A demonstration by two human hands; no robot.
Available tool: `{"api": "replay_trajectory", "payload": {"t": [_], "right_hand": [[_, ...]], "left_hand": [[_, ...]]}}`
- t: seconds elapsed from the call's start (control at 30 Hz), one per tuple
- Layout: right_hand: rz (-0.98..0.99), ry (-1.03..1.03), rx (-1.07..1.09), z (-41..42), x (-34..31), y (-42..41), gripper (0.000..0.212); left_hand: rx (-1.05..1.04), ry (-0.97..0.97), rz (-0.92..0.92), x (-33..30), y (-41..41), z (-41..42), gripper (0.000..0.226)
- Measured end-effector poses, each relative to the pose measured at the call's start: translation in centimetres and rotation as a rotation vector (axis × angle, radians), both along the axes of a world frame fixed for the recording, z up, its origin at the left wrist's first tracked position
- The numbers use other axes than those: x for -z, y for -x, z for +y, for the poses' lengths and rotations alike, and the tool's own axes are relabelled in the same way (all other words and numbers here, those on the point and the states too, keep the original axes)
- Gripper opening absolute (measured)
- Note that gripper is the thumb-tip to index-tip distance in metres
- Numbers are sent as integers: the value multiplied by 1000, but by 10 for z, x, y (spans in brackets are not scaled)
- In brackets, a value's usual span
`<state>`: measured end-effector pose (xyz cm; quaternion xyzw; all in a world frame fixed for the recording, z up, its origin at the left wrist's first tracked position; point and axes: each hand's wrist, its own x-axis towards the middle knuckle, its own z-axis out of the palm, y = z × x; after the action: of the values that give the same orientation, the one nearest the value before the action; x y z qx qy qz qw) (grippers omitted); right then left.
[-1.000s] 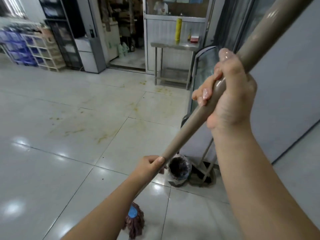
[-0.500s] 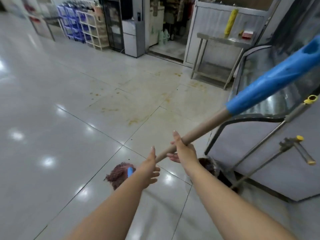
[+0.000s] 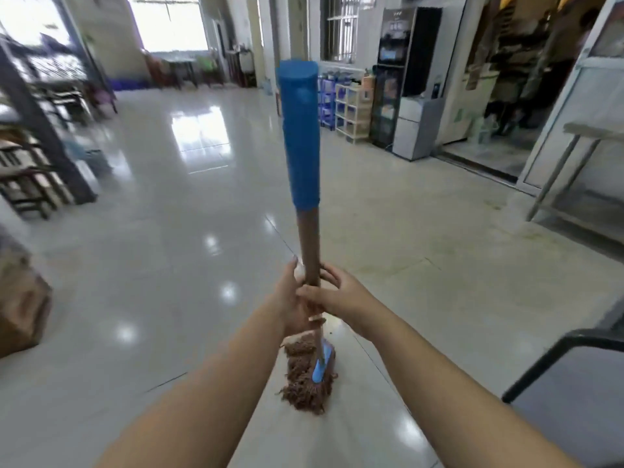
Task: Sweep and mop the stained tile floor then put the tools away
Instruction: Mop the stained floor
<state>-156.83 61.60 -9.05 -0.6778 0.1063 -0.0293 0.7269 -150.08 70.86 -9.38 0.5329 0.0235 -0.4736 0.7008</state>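
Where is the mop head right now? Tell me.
In the head view, the mop head rests on the tile floor at lower centre, below both hands gripping the handle, between the forearms.

ahead of me on the right a steel table [image 3: 594, 130] stands beside an open doorway [image 3: 506, 96]. a dark drinks fridge [image 3: 391, 79] sits next to pale cubby shelves [image 3: 353, 109]. stacked chairs [image 3: 30, 184] crowd my left, a cardboard box [image 3: 20, 309] nearer.
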Motion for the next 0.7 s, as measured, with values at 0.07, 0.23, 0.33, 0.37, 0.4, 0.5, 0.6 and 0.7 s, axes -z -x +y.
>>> {"api": "replay_trajectory", "payload": {"t": [0.07, 0.23, 0.33, 0.37, 0.4, 0.5, 0.6, 0.7], "right_hand": [[-7, -75, -142, 7, -2, 16, 29], [228, -300, -258, 37, 13, 56, 39], [380, -348, -311, 70, 37, 83, 48], [434, -340, -313, 82, 46, 92, 50], [486, -330, -300, 95, 55, 101, 53], [580, -289, -229, 133, 83, 124, 65], [631, -165, -202, 167, 106, 145, 67], [669, -135, -171, 196, 129, 160, 62]], "left_hand": [[-106, -7, 27, -15, 20, 16, 68], [-189, 10, 94, -18, 92, 86, 69], [-218, 45, 202, -6, 145, 133, 84], [-259, 55, 234, -4, 163, 145, 85], [-316, 54, 270, -1, 181, 156, 84], [-500, 7, 385, 13, 222, 182, 77], [-521, -26, 489, 23, 252, 206, 74], [-472, -207, 564, 38, 269, 239, 65]]}}
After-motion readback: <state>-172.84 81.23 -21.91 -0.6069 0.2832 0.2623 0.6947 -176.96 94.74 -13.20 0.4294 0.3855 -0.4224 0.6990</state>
